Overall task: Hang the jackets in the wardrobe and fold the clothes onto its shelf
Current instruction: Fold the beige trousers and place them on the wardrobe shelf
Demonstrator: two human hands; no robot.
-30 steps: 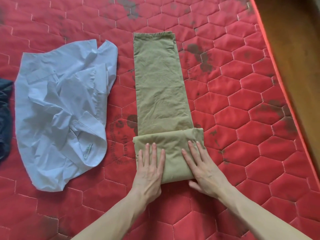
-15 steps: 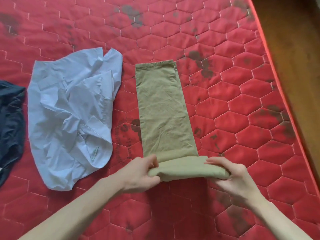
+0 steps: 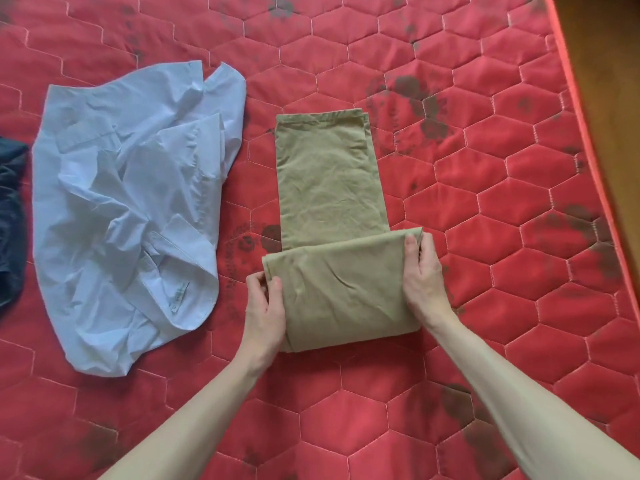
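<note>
Olive-khaki trousers (image 3: 329, 188) lie lengthwise on a red quilted mattress (image 3: 485, 188). Their near end is folded over into a thick flat bundle, and a shorter single strip stretches away beyond it. My left hand (image 3: 265, 306) pinches the bundle's left far corner, thumb on top. At the right far corner, my right hand (image 3: 424, 282) grips the fold edge with the fingers wrapped around it. A crumpled light-blue shirt (image 3: 131, 216) lies to the left of the trousers, apart from them.
A dark navy garment (image 3: 10, 220) shows partly at the left edge. The mattress ends at an orange piped border (image 3: 585, 140) on the right, with brown wooden floor (image 3: 616, 64) beyond it. Dark stains mark the red quilting.
Both hands went from pressing flat on the folded end to gripping its sides and turning it over away from me. The bundle is thicker now and the flat strip beyond it shorter.
</note>
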